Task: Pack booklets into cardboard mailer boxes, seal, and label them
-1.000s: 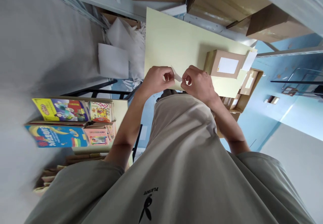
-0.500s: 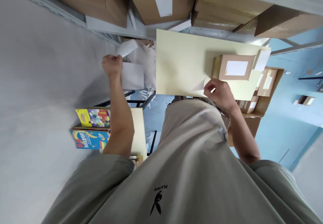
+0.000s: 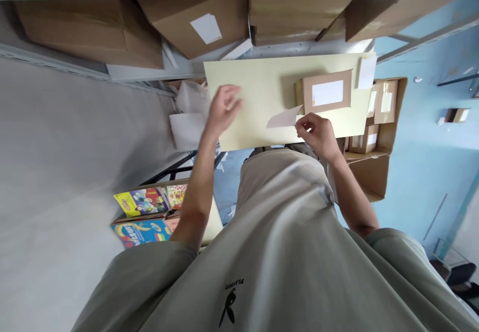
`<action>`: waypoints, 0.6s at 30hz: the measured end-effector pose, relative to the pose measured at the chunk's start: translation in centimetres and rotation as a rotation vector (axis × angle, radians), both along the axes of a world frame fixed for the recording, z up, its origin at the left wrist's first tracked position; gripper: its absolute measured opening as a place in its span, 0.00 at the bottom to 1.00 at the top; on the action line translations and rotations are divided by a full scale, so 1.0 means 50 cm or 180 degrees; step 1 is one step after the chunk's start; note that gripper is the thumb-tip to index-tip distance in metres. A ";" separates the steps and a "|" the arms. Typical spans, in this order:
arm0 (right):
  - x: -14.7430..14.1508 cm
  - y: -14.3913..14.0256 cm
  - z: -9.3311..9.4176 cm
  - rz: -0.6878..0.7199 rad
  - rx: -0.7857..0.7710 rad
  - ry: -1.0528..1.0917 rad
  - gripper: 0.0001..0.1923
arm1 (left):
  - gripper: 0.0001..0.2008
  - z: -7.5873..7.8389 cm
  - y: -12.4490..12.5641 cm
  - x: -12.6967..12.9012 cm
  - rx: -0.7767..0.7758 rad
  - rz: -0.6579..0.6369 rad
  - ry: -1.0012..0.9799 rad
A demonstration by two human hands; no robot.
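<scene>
Between the fingertips of my right hand [image 3: 317,133] is one edge of a white label [image 3: 283,118], slightly curled, held over the pale yellow tabletop [image 3: 254,87]. My left hand [image 3: 223,110] hovers above the left part of that table, fingers apart and nothing in them, a little blurred. Just beyond the label sits a closed brown cardboard box [image 3: 307,83] with a white label on its top. A stack of white labels [image 3: 366,72] lies at the table's far right corner.
Large cardboard boxes [image 3: 209,13] line a shelf behind the table. Left of the table is a bag of white scraps [image 3: 190,97]. An open carton [image 3: 396,112] holding small boxes stands at the right. Colourful books [image 3: 140,232] are at lower left.
My left hand has let go of a white paper piece at the bag and moved right over the table. The label in my right hand now shows flatter and further out.
</scene>
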State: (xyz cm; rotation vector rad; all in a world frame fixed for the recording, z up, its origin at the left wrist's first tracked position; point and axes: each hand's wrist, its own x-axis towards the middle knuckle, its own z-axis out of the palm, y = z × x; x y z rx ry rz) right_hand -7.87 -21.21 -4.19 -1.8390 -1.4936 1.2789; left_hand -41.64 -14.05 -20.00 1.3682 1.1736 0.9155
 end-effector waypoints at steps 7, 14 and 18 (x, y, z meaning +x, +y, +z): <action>0.062 0.027 -0.009 -0.0282 -0.0404 0.1065 0.26 | 0.27 0.158 -0.120 0.268 0.0060 -0.0534 0.0212; 0.175 0.077 -0.015 -0.0429 -0.0882 0.1740 0.32 | 0.21 0.120 -0.101 0.380 -0.0355 -0.0144 0.0089; 0.261 0.105 -0.034 -0.0254 -0.0710 0.1663 0.35 | 0.25 0.100 -0.081 0.449 -0.0941 0.0185 -0.0079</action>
